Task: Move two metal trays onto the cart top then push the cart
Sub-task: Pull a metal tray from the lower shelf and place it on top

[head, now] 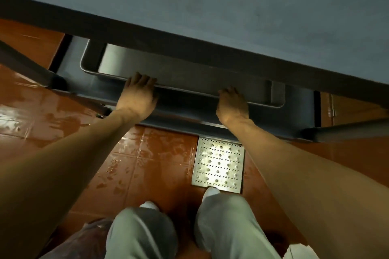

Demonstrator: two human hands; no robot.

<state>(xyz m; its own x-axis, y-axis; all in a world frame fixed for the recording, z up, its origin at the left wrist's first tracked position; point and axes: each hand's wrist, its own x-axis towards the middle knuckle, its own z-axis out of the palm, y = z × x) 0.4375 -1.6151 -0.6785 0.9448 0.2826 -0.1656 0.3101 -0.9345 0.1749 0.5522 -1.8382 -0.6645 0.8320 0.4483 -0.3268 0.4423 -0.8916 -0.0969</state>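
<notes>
A shallow metal tray (189, 73) lies on the cart's lower shelf (299, 111), partly hidden under the cart top (231, 6), which is a broad grey surface filling the upper view. My left hand (139, 94) grips the tray's near rim toward its left. My right hand (231, 105) grips the same rim toward its right, fingers curled over the edge. Whether a second tray lies beneath this one I cannot tell.
Wet, glossy red floor tiles (63, 124) spread below the cart. A perforated metal drain cover (219, 166) sits in the floor in front of my feet. A cart leg and frame bar (25, 63) run at the left, another bar (345, 130) at the right.
</notes>
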